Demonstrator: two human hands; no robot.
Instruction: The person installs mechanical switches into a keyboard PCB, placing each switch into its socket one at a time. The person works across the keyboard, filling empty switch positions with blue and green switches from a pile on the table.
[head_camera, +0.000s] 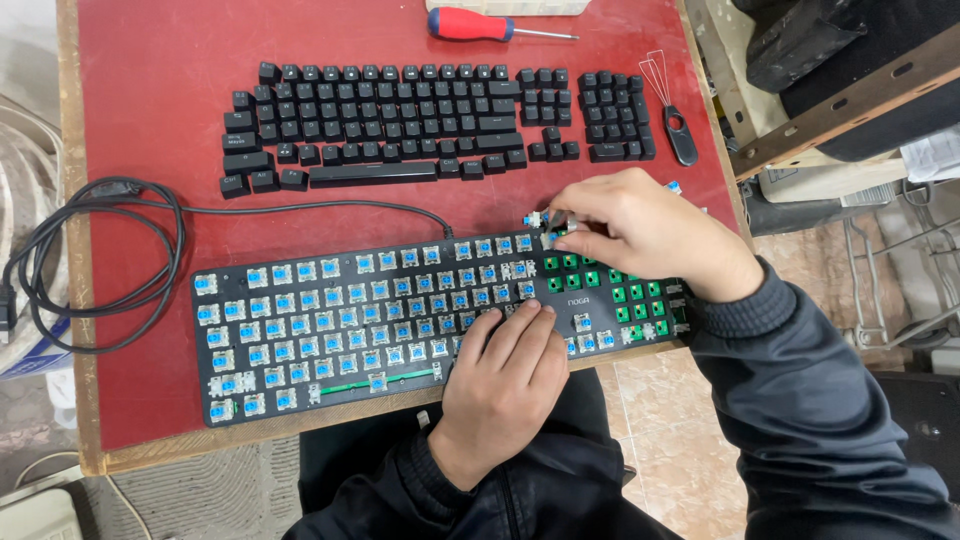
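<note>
Head view shows a blue key switch (534, 220) pinched in the right hand (640, 232) fingertips, just above the stripped keyboard (330, 330) at the table's near edge. Left hand (505, 375) lies flat on its frame, holding nothing. Removed black keycaps (400, 120) lie farther back.

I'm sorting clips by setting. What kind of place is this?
Probably a small repair bench: a stripped keyboard, its keycaps laid out on a red table, and a screwdriver.
</note>
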